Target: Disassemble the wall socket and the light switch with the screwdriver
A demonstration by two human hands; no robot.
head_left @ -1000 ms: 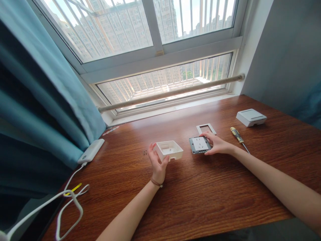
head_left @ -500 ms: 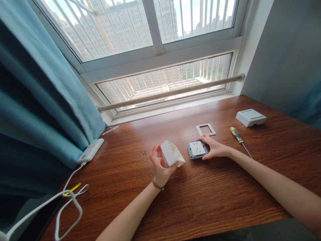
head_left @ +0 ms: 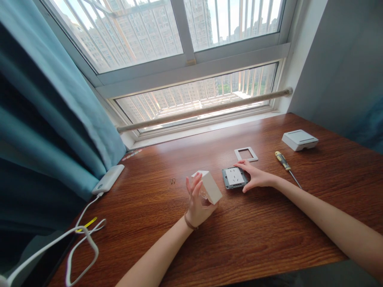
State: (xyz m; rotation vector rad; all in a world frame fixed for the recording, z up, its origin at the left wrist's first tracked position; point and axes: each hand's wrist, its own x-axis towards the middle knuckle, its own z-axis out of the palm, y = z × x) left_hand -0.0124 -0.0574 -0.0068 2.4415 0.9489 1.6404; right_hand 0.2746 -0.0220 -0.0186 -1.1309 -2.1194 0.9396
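Note:
My left hand [head_left: 199,203] grips a white socket back box [head_left: 212,187], tilted on its side, with the thumb at its lower edge and the fingers at its upper edge. To the right, a wall socket [head_left: 234,177] with a white face and grey mounting plate lies face up on the table. Around its right side curves my right hand [head_left: 254,175], thumb and fingers apart; whether the fingertips press on the plate is hard to see. Just behind the socket lies a white square cover frame [head_left: 245,154]. Two small screws [head_left: 172,181] rest left of the box.
On the right lie a screwdriver [head_left: 282,160] with a yellow and grey handle and another white box [head_left: 300,140]. At the left, a white power bank [head_left: 108,179] trails a white cable [head_left: 86,235]. A window ledge [head_left: 191,131] bounds the wooden table's back.
My left hand has turned the back box over, so its opening faces left, and shifted slightly right. My right hand and the socket have barely moved.

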